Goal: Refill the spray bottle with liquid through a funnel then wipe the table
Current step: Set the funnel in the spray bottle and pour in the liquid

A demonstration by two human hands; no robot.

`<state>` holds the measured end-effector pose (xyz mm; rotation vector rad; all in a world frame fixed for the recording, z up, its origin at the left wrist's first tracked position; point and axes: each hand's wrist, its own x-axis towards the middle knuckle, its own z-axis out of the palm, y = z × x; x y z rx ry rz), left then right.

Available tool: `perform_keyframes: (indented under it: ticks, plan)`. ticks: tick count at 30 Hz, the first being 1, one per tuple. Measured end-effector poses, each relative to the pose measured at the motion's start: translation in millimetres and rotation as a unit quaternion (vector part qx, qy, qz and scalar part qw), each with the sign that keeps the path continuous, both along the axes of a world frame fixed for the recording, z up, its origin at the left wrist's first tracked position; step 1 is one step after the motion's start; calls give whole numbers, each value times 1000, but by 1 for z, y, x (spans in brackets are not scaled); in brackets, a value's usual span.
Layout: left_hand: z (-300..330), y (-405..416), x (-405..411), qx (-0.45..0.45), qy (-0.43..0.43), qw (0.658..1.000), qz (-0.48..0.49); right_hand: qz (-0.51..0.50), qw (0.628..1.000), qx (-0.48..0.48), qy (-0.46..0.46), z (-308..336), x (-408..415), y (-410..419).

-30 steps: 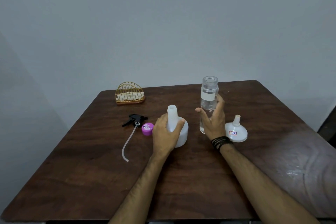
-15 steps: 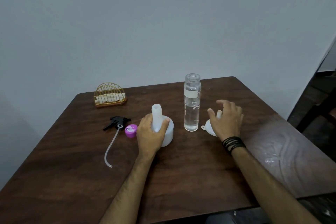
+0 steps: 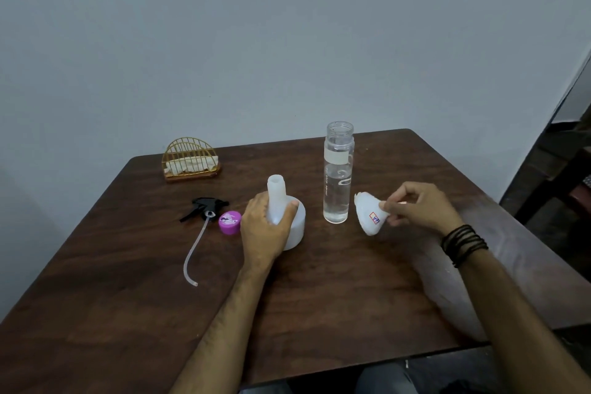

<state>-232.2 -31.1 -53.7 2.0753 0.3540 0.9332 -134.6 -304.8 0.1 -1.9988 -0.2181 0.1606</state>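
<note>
A white spray bottle body (image 3: 297,224) with an open neck stands near the table's middle, and my left hand (image 3: 263,230) is wrapped around its neck and shoulder. Just right of it stands a tall clear bottle (image 3: 337,176), uncapped and partly filled with clear liquid. My right hand (image 3: 415,206) pinches the spout of a white funnel (image 3: 367,216), which is lifted off the table and tipped on its side. The black trigger sprayer (image 3: 204,206) with its clear dip tube lies to the left.
A purple cap (image 3: 229,222) lies beside the sprayer. A gold wire holder (image 3: 190,158) with a folded cloth sits at the back left of the brown wooden table (image 3: 319,297). Wet smears mark the table's right side. A dark chair stands at far right.
My right hand left the clear bottle, moved right onto the funnel, closed on its spout and lifted it tilted. The left hand stayed on the spray bottle. The camera view shifted.
</note>
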Motion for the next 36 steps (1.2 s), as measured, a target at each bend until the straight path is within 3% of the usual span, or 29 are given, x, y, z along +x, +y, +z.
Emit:
perform_keyframes:
  ticks: [3, 8, 17, 23, 27, 36]
  plan:
    - [-1, 1, 1, 3, -7, 1000, -1, 51, 994, 45, 81, -5, -9, -4]
    - [1, 0, 0, 7, -9, 1000, -2, 149, 985, -57, 58, -11, -24, 0]
    - [0, 1, 0, 6, -29, 999, -13, 208, 963, 166, -31, 20, -66, 62]
    - [-1, 2, 0, -1, -45, 999, -25, 153, 946, 258, -124, 43, -71, 113]
    - [-3, 3, 2, 0, -61, 998, -19, 116, 951, 204, -201, 61, -67, 138]
    - [-7, 7, 4, 3, -61, 997, -40, 125, 960, 98, -229, 48, -49, 168]
